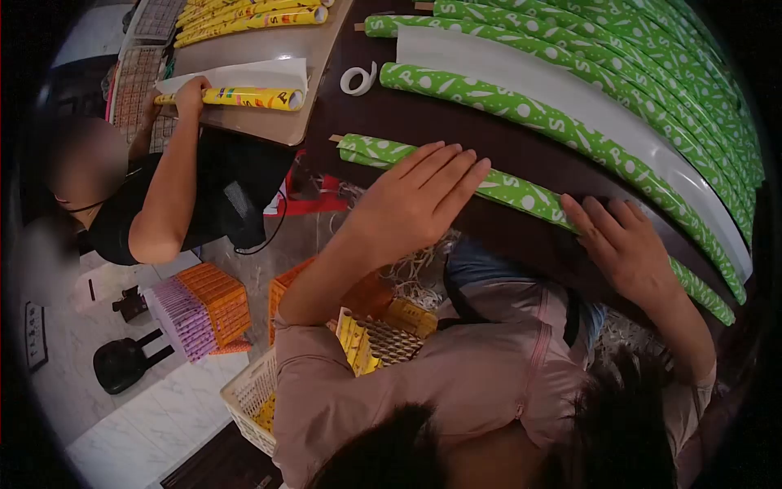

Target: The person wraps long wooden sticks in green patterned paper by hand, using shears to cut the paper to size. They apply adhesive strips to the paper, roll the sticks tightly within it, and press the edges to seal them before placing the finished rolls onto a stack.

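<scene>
My left hand (415, 200) lies flat, fingers spread, on a long green tube (521, 191) wrapped in paper with white letters and dots, which lies on a dark table (456, 126). My right hand (623, 240) presses palm-down on the same tube further right. Neither hand grips it. Beyond it lie another green tube (521, 106) against a white paper sheet (570, 85) and several more green tubes (652, 49) at the far side.
A white tape loop (358, 79) sits on the dark table. At the left, another person's hand (191, 94) rests on a yellow tube (244, 98) on a lighter table. Below are orange and purple stacks (204, 306) and a white basket (252, 399).
</scene>
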`<state>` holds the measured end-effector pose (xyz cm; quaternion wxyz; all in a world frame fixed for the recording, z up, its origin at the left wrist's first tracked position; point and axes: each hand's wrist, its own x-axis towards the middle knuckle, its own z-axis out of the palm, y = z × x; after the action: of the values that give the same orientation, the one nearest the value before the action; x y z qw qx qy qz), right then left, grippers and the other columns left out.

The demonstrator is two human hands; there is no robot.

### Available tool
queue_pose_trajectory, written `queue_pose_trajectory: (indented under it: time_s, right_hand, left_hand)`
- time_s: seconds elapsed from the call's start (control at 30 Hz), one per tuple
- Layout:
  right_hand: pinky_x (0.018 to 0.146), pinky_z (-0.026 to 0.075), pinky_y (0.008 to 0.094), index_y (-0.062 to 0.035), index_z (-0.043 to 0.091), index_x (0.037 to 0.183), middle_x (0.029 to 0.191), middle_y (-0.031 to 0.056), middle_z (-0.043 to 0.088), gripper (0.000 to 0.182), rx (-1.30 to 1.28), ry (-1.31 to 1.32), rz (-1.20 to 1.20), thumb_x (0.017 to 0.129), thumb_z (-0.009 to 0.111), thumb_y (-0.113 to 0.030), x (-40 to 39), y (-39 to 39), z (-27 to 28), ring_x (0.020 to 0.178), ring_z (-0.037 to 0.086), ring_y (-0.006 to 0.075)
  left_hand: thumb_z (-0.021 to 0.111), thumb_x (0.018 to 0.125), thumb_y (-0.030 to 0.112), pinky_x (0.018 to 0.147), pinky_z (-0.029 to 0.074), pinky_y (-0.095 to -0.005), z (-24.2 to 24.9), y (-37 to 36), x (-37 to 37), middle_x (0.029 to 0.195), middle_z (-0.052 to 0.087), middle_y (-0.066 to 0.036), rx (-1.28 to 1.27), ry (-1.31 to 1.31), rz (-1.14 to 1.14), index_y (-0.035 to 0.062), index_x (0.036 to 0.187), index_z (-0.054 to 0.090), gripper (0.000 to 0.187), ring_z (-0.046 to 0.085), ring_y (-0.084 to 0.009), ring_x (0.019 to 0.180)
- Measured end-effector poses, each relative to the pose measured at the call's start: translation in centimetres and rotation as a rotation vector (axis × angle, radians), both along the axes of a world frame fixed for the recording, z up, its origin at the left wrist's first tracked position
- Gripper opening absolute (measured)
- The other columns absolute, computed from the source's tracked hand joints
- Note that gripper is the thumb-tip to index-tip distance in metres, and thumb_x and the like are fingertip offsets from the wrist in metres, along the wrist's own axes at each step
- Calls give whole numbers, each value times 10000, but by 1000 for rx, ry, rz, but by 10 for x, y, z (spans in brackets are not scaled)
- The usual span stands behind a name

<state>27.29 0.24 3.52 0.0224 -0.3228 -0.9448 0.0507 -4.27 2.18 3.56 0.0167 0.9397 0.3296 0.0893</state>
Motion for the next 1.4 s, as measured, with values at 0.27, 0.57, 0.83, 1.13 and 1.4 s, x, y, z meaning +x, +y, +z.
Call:
queue_pose_trajectory:
  time_s: [0.27,0.57,0.83,1.13,1.4]
  right_hand:
    - [770,510,394,-58,495,1384,1142,125,575,696,-217,121,-26,717,689,-16,-2,5,6,891,556,299]
    - [757,506,390,-134,516,1374,1149,121,561,679,-174,48,20,729,700,-28,-2,8,7,895,550,305]
    - [757,498,382,-161,510,1388,1136,119,562,658,-197,79,9,764,682,-43,1,8,14,886,540,293]
    - [773,501,373,-208,415,1472,1122,77,548,694,-168,76,14,829,660,-119,-1,7,6,866,516,260]
    - [781,497,371,-159,483,1413,1131,96,559,686,-133,65,25,766,695,-80,-2,5,5,878,524,278]
  left_hand:
    - [566,819,89,1004,490,-426,-23,-6,-8,1195,639,-154,177,-112,-8,-23,1216,621,416,623,-295,1102]
    - [544,882,25,1057,452,-436,-43,-20,-31,1286,601,-169,228,-119,202,-25,1255,599,381,565,-305,1232]
    - [613,941,243,1011,472,-454,-59,-30,-53,1339,563,-183,327,-173,381,-40,1267,580,433,538,-354,1256]
    - [357,1037,267,1122,287,-503,-52,-31,-80,1468,427,-220,395,-179,646,-58,1385,461,487,379,-392,1382]
    - [401,1007,327,1172,87,-518,-29,-18,-9,1530,336,-219,240,-350,684,-42,1463,349,589,244,-371,1456]
